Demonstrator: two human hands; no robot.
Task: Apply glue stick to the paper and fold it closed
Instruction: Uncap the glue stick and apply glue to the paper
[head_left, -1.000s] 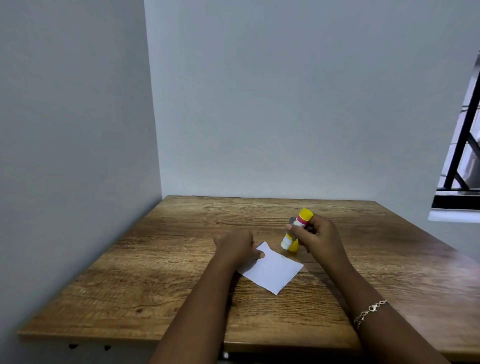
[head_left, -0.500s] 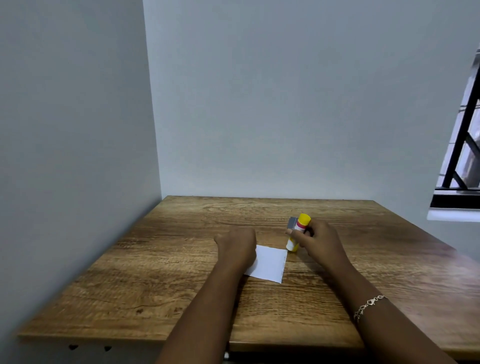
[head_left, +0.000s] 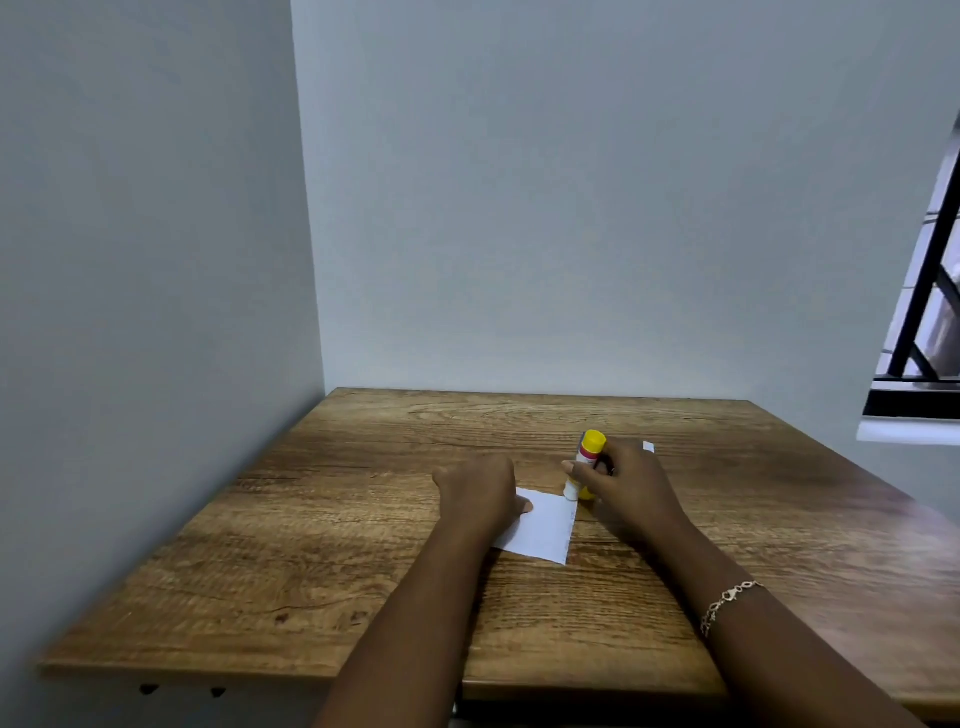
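A small white paper (head_left: 543, 527) lies flat on the wooden table (head_left: 322, 545) near its middle. My left hand (head_left: 478, 493) presses down on the paper's left part with its fingers. My right hand (head_left: 626, 486) grips a glue stick (head_left: 586, 460) with a yellow end and white body, tilted, its lower tip touching the paper's far right corner. A yellow piece, perhaps the cap (head_left: 588, 493), lies just behind the tip. The left side of the paper is hidden under my left hand.
Grey walls close the table in at the left and back. A window with black bars (head_left: 919, 322) is at the right. A small white scrap (head_left: 648, 447) shows behind my right hand. Bare wood surrounds the paper.
The paper has been turned and flattened from a diagonal lie to a squarer one. The glue stick has come down so its tip meets the paper's right edge.
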